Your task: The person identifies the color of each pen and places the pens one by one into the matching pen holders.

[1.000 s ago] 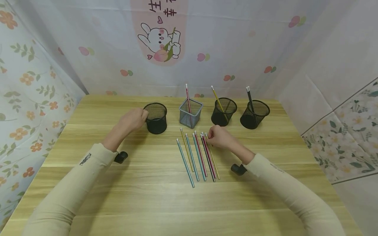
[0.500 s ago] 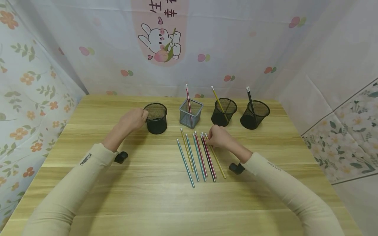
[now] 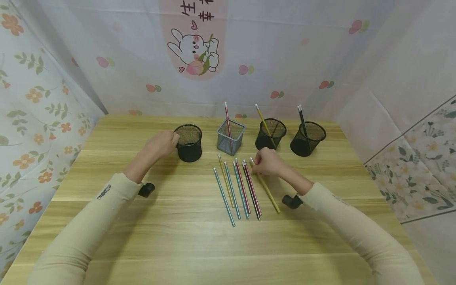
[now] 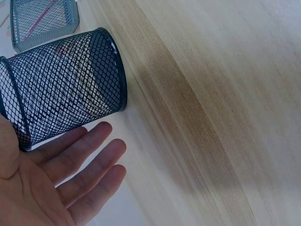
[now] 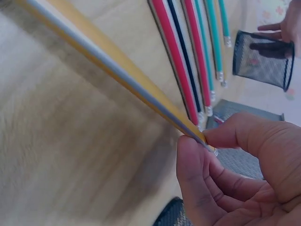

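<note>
Seemingly, the left hand (image 3: 160, 143) holds the leftmost cup (image 3: 189, 152), grip part-hidden.

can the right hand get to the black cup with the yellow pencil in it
Most likely yes: the right hand, pinching another yellow pencil near its white end, sits right in front of that black cup, and nothing visible stands between them.

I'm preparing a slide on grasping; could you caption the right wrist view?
The right hand pinches a yellow pencil near one end, with other pencils lying on the table beyond.
</note>
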`<state>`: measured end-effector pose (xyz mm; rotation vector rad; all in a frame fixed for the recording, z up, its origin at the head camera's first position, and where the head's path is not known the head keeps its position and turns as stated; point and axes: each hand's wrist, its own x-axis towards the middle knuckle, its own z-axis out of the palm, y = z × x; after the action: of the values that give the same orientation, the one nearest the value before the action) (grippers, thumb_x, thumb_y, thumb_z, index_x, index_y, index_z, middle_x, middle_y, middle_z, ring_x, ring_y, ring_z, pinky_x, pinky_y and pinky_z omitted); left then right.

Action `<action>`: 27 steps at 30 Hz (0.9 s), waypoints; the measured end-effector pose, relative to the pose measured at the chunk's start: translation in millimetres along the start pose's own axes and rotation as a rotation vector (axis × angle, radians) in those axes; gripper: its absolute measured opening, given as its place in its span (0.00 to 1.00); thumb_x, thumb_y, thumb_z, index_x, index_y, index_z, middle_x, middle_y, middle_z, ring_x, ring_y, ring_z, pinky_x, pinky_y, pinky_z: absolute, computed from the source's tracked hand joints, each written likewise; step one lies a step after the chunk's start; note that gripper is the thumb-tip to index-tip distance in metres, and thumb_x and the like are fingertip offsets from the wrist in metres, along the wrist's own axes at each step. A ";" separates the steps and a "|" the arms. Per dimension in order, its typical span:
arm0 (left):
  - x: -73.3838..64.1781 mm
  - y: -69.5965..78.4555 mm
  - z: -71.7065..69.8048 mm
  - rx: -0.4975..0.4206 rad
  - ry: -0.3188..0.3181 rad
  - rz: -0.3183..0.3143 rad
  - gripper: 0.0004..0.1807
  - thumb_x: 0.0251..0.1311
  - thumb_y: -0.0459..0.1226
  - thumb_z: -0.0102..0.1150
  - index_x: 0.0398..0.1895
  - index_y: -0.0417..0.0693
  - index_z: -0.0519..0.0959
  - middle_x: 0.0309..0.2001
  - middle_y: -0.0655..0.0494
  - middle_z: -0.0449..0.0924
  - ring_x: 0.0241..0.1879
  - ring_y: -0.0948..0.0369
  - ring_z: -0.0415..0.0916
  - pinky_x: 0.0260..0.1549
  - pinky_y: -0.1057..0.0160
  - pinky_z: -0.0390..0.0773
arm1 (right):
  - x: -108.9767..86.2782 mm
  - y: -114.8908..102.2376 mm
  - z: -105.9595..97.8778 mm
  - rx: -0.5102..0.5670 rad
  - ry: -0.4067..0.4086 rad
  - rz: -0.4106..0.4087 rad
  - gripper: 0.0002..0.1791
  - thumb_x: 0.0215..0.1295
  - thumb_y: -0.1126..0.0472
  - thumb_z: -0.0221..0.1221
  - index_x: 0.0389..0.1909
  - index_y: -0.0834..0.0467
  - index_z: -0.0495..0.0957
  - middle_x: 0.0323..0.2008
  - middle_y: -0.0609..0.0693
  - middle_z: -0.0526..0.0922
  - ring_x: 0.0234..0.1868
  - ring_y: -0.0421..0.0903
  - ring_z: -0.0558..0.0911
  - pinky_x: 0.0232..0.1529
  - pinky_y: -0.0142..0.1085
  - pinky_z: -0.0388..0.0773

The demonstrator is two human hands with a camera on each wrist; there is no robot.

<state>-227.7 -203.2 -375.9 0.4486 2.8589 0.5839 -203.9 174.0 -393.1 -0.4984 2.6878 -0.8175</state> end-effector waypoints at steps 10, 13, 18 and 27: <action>-0.5 -0.3 0.1 -0.008 0.001 -0.002 0.19 0.78 0.34 0.29 0.28 0.43 0.67 0.25 0.50 0.63 0.25 0.55 0.58 0.28 0.56 0.62 | -5.1 -3.6 -15.8 -0.009 0.061 -0.031 0.02 0.58 0.69 0.63 0.29 0.64 0.79 0.25 0.51 0.81 0.23 0.44 0.80 0.30 0.39 0.78; -0.9 0.1 -0.1 -0.009 0.003 -0.001 0.19 0.78 0.34 0.30 0.28 0.43 0.68 0.25 0.50 0.63 0.25 0.55 0.58 0.28 0.56 0.63 | -5.7 -2.5 -18.4 -0.021 0.085 -0.047 0.02 0.59 0.69 0.63 0.30 0.65 0.80 0.27 0.51 0.82 0.27 0.45 0.80 0.32 0.40 0.77; -0.5 0.0 0.4 0.002 0.007 0.007 0.18 0.77 0.34 0.30 0.28 0.43 0.68 0.25 0.51 0.63 0.25 0.55 0.59 0.28 0.56 0.63 | -6.3 0.2 -22.7 0.019 0.088 -0.072 0.02 0.59 0.71 0.61 0.32 0.67 0.79 0.28 0.53 0.82 0.29 0.47 0.80 0.33 0.40 0.77; -1.1 0.4 0.2 -0.004 0.003 0.006 0.18 0.77 0.33 0.30 0.27 0.43 0.67 0.24 0.51 0.61 0.25 0.56 0.57 0.27 0.57 0.61 | -10.5 -2.8 -33.2 0.047 0.115 -0.087 0.03 0.58 0.71 0.60 0.34 0.66 0.79 0.28 0.53 0.82 0.29 0.47 0.80 0.33 0.40 0.76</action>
<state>-226.6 -203.1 -375.7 0.4560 2.8596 0.5910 -206.0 191.9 -363.2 -0.5769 2.7603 -0.9594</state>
